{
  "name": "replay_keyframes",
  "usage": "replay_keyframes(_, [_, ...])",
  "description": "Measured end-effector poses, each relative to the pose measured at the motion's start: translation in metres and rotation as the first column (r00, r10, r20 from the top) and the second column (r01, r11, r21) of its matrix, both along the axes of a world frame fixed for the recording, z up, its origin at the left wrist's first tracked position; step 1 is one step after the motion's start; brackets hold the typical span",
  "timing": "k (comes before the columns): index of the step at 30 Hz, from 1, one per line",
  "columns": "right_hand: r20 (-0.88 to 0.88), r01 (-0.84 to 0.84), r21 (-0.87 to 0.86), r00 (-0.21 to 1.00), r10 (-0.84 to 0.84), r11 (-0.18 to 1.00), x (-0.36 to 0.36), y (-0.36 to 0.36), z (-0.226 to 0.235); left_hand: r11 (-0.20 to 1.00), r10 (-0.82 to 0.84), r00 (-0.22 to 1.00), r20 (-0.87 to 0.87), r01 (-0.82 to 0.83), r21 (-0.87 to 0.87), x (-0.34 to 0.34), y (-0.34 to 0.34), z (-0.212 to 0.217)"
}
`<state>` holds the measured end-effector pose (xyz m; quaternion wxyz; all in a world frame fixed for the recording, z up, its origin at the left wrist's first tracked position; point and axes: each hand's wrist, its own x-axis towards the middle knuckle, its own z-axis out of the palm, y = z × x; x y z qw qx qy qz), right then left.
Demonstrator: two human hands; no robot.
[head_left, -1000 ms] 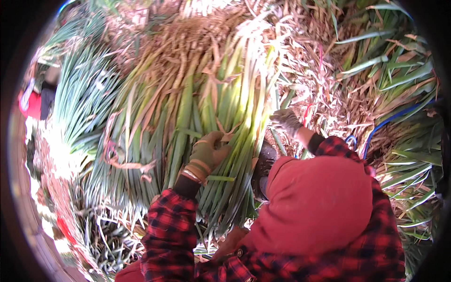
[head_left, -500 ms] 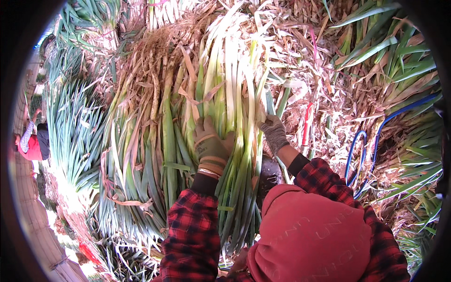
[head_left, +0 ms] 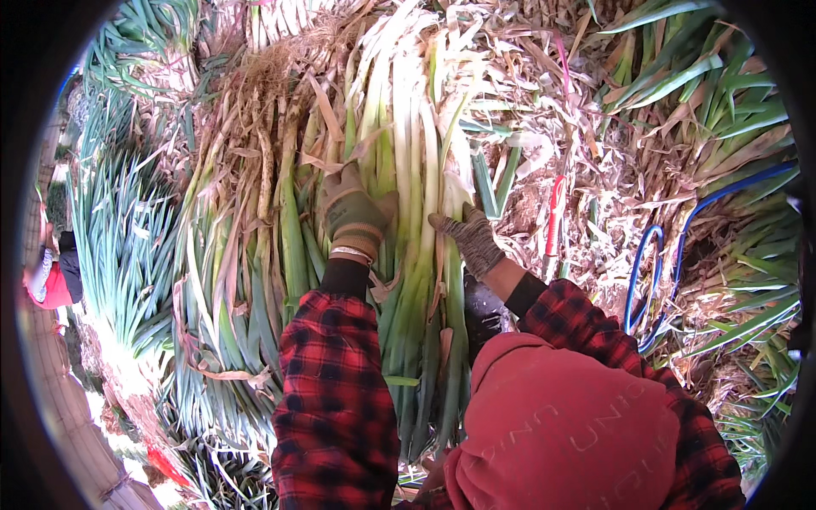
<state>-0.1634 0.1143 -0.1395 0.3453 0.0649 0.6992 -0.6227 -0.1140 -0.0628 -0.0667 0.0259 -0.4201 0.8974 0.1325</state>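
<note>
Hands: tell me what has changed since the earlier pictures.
The left hand has moved farther up the stalks; the right hand has come left, its fingers over their right edge. Whether either grips is unclear. The red tool and blue cord still lie at right.

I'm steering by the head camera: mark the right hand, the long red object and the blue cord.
Right hand (head_left: 473, 240), head view: on the gloved back of the hand.
Long red object (head_left: 554, 218), head view: midway along its length.
Blue cord (head_left: 738, 183), head view: on its upper stretch.
</note>
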Motion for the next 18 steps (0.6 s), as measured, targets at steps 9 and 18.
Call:
replay_keyframes(9, [0.122,-0.022,-0.471,0.988,0.09,0.882,-0.007,-0.007,-0.004,0.952,-0.041,0.995,0.094,0.01,0.306,-0.024,-0.011,0.011])
replay_keyframes(18, [0.432,0.074,-0.65,0.855,0.288,0.756,-0.027,0.011,0.012,0.687,0.144,0.989,-0.021,-0.085,0.721,-0.019,-0.04,0.004])
